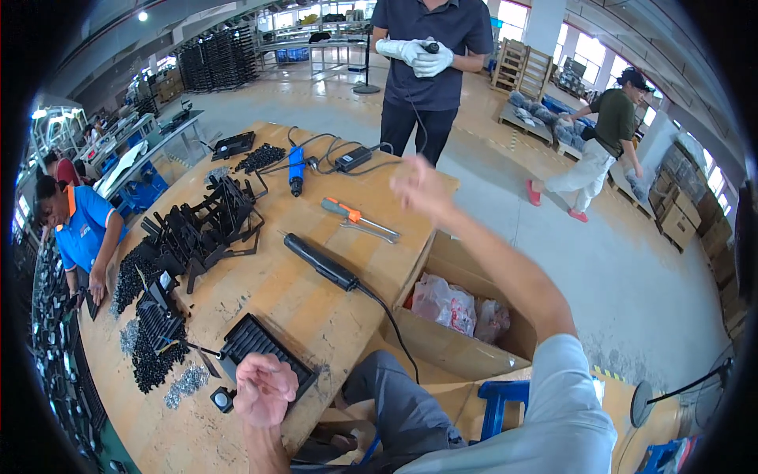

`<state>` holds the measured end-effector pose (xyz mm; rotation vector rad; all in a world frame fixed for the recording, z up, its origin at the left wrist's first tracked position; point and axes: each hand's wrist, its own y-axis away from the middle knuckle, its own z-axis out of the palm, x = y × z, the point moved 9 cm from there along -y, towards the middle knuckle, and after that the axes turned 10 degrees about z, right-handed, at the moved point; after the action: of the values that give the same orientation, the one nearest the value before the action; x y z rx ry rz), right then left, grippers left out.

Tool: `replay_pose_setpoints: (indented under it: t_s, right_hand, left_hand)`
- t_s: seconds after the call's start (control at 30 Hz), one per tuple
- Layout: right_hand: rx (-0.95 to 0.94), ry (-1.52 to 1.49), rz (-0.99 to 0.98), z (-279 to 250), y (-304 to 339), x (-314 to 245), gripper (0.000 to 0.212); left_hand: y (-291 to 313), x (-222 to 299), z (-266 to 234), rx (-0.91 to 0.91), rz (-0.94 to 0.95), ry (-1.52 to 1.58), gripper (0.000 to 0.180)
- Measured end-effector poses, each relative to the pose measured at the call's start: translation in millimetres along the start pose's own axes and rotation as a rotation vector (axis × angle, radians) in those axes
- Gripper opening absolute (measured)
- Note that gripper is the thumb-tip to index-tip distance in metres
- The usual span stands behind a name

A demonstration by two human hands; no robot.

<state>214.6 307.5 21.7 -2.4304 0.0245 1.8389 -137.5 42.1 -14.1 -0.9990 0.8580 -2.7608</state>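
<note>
My left hand (266, 389) is held over the near edge of the wooden table, its fingers curled in. I cannot see whether anything lies within them. Just beyond it is a black ribbed tray (257, 341), partly hidden by the hand. My right hand (422, 189) is raised over the table's right edge, smeared by motion, so its fingers are unclear. Nearest to it lie an orange-and-grey screwdriver (344, 209) and a wrench (369, 230). A black corded power screwdriver (321, 261) rests mid-table, and a blue one (296, 171) lies farther back.
Black brackets (201, 225) are heaped at the left, beside piles of black small parts (154, 355) and silver screws (188, 385). A cardboard box (450, 351) holding plastic bags stands right of the table. One gloved person (433, 59) stands opposite; others are farther off.
</note>
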Motion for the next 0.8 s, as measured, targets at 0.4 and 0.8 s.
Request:
replay_pose_setpoints:
  t_s: [0.4, 0.8]
  right_hand:
    - [-0.044, 0.227, -0.073, -30.2, 153.4, 92.7, 0.013]
    - [-0.221, 0.244, 0.333, -25.5, 344.6, 219.9, 0.012]
  left_hand:
    - [-4.9, -0.3, -2.0, -0.058, 0.004, -0.002, 0.051]
    - [-2.3, 8.8, 9.4, -0.089, 0.001, -0.032, 0.051]
